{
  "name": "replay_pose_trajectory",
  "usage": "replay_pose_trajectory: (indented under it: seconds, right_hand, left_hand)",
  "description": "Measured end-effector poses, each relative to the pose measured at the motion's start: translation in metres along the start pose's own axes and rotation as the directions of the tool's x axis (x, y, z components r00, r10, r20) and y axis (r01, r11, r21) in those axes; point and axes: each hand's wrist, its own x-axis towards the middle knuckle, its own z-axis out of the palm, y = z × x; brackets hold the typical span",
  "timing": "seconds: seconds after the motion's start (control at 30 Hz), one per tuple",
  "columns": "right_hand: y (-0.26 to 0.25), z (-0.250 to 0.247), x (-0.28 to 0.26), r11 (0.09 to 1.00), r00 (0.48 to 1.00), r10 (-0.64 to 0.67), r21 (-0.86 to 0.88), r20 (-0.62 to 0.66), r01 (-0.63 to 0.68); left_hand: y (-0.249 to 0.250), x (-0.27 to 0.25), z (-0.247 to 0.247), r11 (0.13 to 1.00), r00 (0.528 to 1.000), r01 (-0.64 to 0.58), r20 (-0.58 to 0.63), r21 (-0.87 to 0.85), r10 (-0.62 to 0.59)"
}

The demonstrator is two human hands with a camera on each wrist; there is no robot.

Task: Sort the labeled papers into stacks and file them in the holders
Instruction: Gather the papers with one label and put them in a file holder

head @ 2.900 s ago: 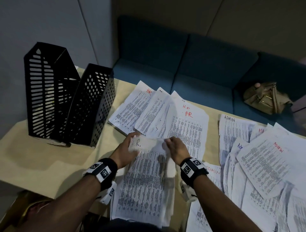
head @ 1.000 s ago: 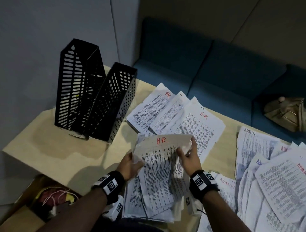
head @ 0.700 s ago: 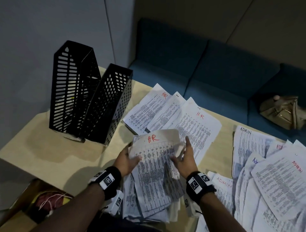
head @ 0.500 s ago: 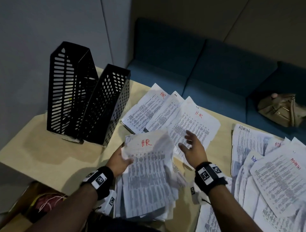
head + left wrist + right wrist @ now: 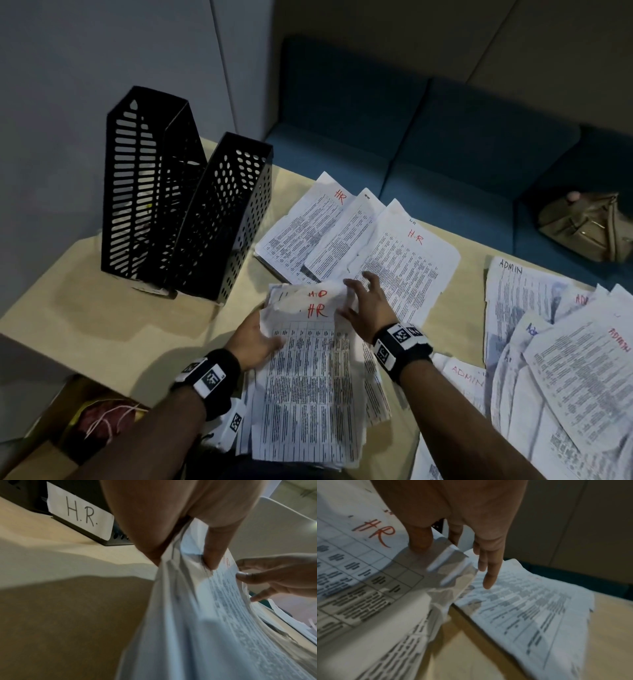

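Near the tabletop's (image 5: 85, 329) far left corner stand two black perforated holders (image 5: 178, 195), side by side and touching; the left wrist view shows a white label (image 5: 80, 512) reading "H.R." at the base of one. Toward the near edge, the left hand (image 5: 255, 342) grips the left side of a stack of HR papers (image 5: 308, 377), thumb on top and fingers curled beneath, lifting its far end off the tabletop. The right hand (image 5: 368, 308) sits at the stack's upper right corner with fingers (image 5: 488, 577) spread and mostly straight; its thumb presses on the top sheet near the red "HR" mark. Just beyond, three more HR sheets (image 5: 359, 240) lie fanned and overlapping by the far edge. At the right edge, a loose pile of ADMIN papers (image 5: 565, 359) lies spread flat. Past the tabletop, a tan bag (image 5: 582, 226) rests on a blue sofa (image 5: 445, 154).
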Motion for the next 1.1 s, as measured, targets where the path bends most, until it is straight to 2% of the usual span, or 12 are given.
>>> replay_pose_trajectory:
  seconds: [0.1,0.17,0.27,0.37,0.57,0.63,0.7,0.8,0.9,1.0,1.07,1.1]
  right_hand:
    - [0.007,0.002,-0.002,0.980,0.999,0.043,0.193,-0.012,-0.040]
    - [0.010,0.001,-0.003,0.951,0.996,0.038,0.310,-0.081,-0.011]
    - [0.008,-0.002,-0.006,0.929,0.991,0.021,0.368,-0.133,0.030]
    - [-0.002,-0.002,-0.008,0.959,0.998,-0.064,0.274,-0.029,0.069]
    - [-0.008,-0.004,0.014,0.995,0.995,-0.101,0.025,0.014,0.100]
    - [-0.010,-0.005,0.018,0.995,0.996,-0.077,-0.053,0.053,0.080]
    - [-0.009,-0.005,0.020,0.995,0.996,-0.054,-0.084,0.071,0.060]
    - [0.002,0.004,0.014,0.998,0.999,0.041,0.046,0.030,-0.043]
    - [0.008,0.018,0.001,0.984,0.992,0.124,0.134,-0.037,-0.118]
    - [0.006,0.025,-0.010,0.983,0.997,0.080,0.163,0.008,-0.080]
    - [0.013,0.022,-0.013,0.979,0.990,0.118,0.179,-0.082,-0.102]
    - [0.020,0.018,-0.012,0.969,0.964,0.201,0.182,-0.172,-0.170]
  left_hand:
    - [-0.003,-0.001,-0.005,0.999,1.000,0.020,0.019,0.030,-0.021]
    - [-0.005,0.000,-0.007,0.999,0.999,0.030,0.027,0.039,-0.031]
    - [0.006,-0.004,-0.004,0.999,1.000,0.027,0.000,-0.034,-0.027]
    - [0.025,-0.002,-0.008,0.988,0.992,-0.117,0.030,-0.106,0.121]
    - [0.045,0.017,-0.016,0.922,0.927,-0.375,0.012,0.097,0.375]
    - [0.046,0.021,-0.016,0.927,0.928,-0.371,0.022,0.054,0.371]
    - [0.043,0.025,-0.016,0.935,0.934,-0.355,-0.026,0.023,0.355]
    - [0.038,0.023,-0.014,0.947,0.942,-0.322,-0.098,-0.008,0.320]
    - [0.028,0.021,-0.010,0.952,0.952,-0.301,-0.079,-0.065,0.295]
    - [0.020,0.019,-0.006,0.957,0.960,-0.274,-0.083,-0.094,0.267]
    - [0.019,0.019,-0.005,0.965,0.970,-0.233,-0.094,-0.122,0.222]
    - [0.019,0.017,-0.006,0.967,0.975,-0.208,-0.105,-0.144,0.194]
